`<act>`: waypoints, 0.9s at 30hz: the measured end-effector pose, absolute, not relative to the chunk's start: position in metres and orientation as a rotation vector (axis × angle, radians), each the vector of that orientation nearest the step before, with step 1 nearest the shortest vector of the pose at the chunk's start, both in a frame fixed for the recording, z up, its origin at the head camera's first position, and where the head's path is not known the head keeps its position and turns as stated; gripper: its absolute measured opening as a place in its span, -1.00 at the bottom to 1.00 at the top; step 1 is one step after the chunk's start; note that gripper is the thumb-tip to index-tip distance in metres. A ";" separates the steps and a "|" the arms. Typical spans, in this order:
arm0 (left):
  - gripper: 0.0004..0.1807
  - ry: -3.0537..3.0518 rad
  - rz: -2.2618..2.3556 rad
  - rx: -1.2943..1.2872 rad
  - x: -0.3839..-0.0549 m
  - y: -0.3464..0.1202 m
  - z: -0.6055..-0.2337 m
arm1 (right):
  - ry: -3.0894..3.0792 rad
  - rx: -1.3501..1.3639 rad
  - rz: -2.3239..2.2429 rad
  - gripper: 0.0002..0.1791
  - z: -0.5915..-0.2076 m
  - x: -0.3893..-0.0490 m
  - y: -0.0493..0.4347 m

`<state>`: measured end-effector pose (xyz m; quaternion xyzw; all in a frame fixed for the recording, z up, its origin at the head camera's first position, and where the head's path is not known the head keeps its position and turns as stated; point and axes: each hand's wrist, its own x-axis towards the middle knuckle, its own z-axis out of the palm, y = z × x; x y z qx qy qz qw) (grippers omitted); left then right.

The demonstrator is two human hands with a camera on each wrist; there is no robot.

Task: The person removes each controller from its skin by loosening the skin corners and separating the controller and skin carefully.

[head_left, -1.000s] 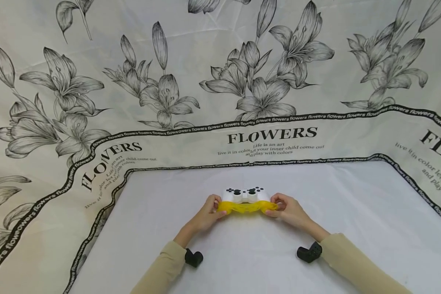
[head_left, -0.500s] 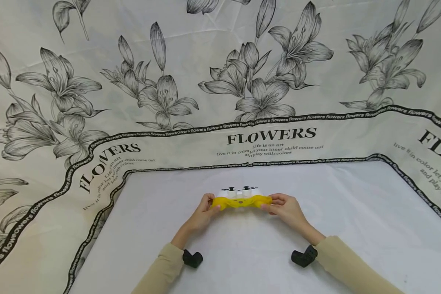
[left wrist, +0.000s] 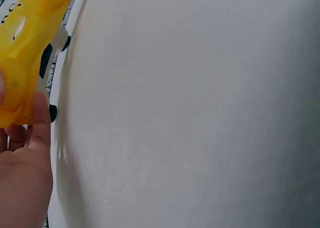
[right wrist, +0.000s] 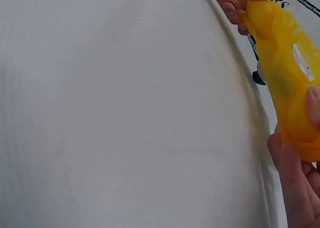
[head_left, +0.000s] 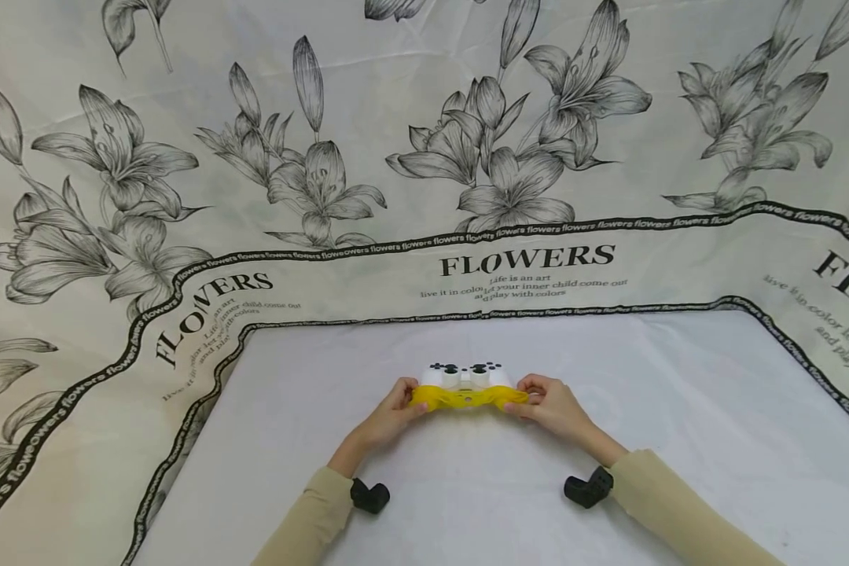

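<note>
A white game controller (head_left: pixel 435 380) with black sticks and buttons is held above the white table in the head view. A stretchy yellow cover (head_left: pixel 467 398), probably silicone, wraps its near side and grips. My left hand (head_left: pixel 391 415) pinches the cover's left end, thumb on the near side and fingers behind. At the right end, my right hand (head_left: pixel 555 409) pinches the cover the same way. Both wrist views show the yellow cover (left wrist: pixel 22 42) stretched, with an oval opening in it. In the right wrist view, the cover (right wrist: pixel 280 62) hides most of the controller.
A white cloth (head_left: pixel 467 495) covers the table. Behind it hangs a curtain (head_left: pixel 354 291) with printed lilies and lettering. Black devices sit at the left wrist (head_left: pixel 371 497) and the right wrist (head_left: pixel 589 489).
The controller tipped so its button face flattened from view, then tipped back to show the buttons again. It now sits slightly left of where it was, both hands still holding the cover's ends.
</note>
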<state>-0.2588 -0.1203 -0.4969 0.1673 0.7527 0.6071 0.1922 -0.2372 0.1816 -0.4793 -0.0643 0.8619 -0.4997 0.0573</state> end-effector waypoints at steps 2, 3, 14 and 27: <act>-0.61 2.116 1.712 0.434 -0.260 -0.120 -0.496 | 2.624 -0.200 -1.509 -0.60 -0.478 -0.237 0.182; -0.58 2.112 1.724 0.409 -0.260 -0.119 -0.495 | 2.614 -0.200 -1.521 -0.59 -0.477 -0.238 0.182; -0.69 2.091 1.677 0.388 -0.257 -0.121 -0.493 | 2.627 -0.183 -1.468 -0.59 -0.477 -0.236 0.184; -0.61 2.263 1.666 0.339 -0.256 -0.124 -0.491 | 2.547 -0.330 -1.539 -0.64 -0.477 -0.236 0.183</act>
